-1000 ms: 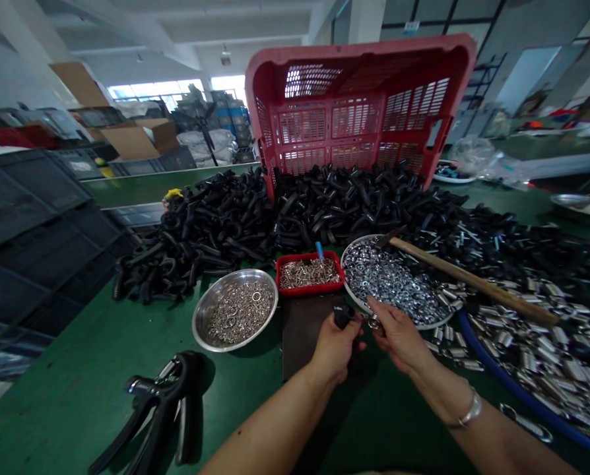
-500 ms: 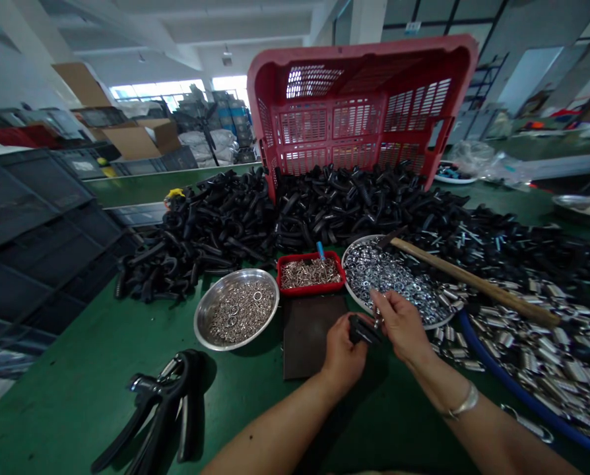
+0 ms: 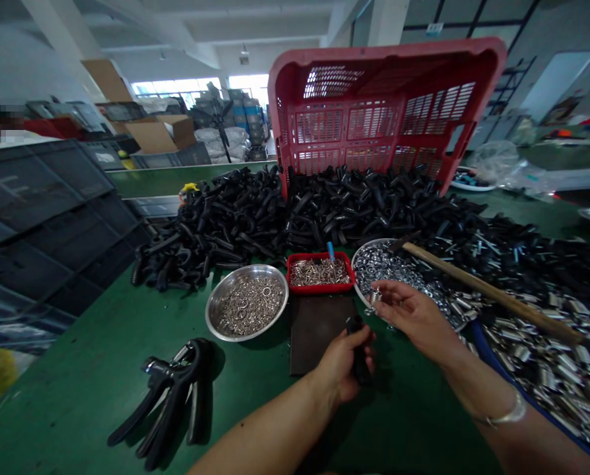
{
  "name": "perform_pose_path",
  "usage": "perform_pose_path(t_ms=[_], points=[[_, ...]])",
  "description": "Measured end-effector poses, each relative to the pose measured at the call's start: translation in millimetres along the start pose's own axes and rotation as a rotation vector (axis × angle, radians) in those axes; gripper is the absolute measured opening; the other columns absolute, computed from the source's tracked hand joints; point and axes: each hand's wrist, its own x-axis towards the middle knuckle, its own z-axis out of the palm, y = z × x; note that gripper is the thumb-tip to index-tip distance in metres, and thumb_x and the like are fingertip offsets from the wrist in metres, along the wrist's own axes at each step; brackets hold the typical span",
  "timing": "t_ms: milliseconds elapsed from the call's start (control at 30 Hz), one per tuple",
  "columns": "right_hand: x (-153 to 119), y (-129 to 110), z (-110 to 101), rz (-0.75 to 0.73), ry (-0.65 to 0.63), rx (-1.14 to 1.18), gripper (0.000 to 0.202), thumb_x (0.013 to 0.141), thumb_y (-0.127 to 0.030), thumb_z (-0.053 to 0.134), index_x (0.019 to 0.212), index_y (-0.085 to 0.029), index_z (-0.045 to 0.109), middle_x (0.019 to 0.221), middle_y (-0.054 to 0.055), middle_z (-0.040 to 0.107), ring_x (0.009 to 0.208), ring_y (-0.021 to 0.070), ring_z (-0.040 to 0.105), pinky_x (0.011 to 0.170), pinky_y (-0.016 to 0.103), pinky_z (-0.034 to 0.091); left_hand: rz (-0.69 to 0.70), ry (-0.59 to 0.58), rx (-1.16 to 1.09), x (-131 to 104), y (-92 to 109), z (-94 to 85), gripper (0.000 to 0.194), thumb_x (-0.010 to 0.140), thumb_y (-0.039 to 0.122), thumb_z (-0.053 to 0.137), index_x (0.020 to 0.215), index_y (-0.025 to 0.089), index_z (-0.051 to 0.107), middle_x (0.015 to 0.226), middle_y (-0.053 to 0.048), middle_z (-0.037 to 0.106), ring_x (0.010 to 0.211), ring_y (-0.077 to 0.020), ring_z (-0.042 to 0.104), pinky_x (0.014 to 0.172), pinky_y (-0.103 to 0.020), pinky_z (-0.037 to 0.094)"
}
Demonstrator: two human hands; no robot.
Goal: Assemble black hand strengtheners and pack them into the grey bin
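Note:
My left hand (image 3: 343,361) grips a black plastic handle (image 3: 358,353) upright over the green table, just right of a dark flat plate (image 3: 317,330). My right hand (image 3: 410,313) hovers at the near rim of a steel pan of shiny nuts (image 3: 398,270) and pinches a small metal part (image 3: 375,297) between thumb and fingers. The two hands are apart, the right one higher and to the right.
A red tray of small metal pieces (image 3: 319,272) and a steel bowl of rings (image 3: 247,305) sit beside the plate. Black handles are heaped (image 3: 295,214) before a tipped red crate (image 3: 381,112). A hammer (image 3: 488,290) lies over springs (image 3: 547,359). Assembled grippers (image 3: 169,396) lie at left.
My right hand drew away from the black handle with a small metal part and rose toward the nut pan. My left hand turned the handle upright and lowered it. The view shifted slightly.

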Motion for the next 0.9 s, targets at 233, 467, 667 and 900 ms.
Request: perform_pose_path(t_ms=[233,467,667,900], points=[[-3.6,6.2,11.5,-0.014,-0.061,-0.098,0.031,0.071,-0.036,0.06,0.096,-0.02,0.054,0.087,0.005,0.062,0.08,0.0163,0.06,0.071,0.029,0.051,-0.155,-0.016,-0.012,-5.6,7.1,1.7,0.006,0.077,0.018,0.05,0.079,0.014,0.046,0.063,0.002,0.044,0.041,-0.0015,0.037,0.033,-0.009,0.024],[-3.9,8.7,8.4,-0.016,-0.085,-0.191,0.028,0.07,-0.037,0.061,0.091,-0.02,0.054,0.084,0.004,0.062,0.078,0.0166,0.059,0.072,0.03,0.049,-0.267,-0.096,-0.002,-7.9,12.5,-2.8,0.011,0.076,0.02,0.047,0.069,0.011,0.044,0.054,0.005,0.031,0.038,-0.0003,0.026,0.031,-0.007,0.019],[-5.2,4.3,3.0,0.075,-0.237,0.055,0.026,0.074,-0.035,0.059,0.091,-0.019,0.049,0.084,0.005,0.063,0.081,0.0156,0.06,0.072,0.029,0.047,-0.371,-0.291,0.056,-11.4,22.6,-11.9,0.012,0.064,0.013,0.052,0.073,0.012,0.044,0.062,0.003,0.038,0.04,-0.0006,0.029,0.031,-0.008,0.017],[-13.2,9.4,5.8,0.009,-0.142,-0.04,0.023,0.074,-0.034,0.059,0.09,-0.02,0.05,0.094,0.007,0.064,0.086,0.0168,0.06,0.079,0.032,0.047,-0.406,-0.282,0.011,-11.6,29.0,-11.5,0.014,0.064,0.014,0.051,0.075,0.014,0.043,0.06,0.005,0.034,0.041,-0.0013,0.027,0.032,-0.007,0.017]])
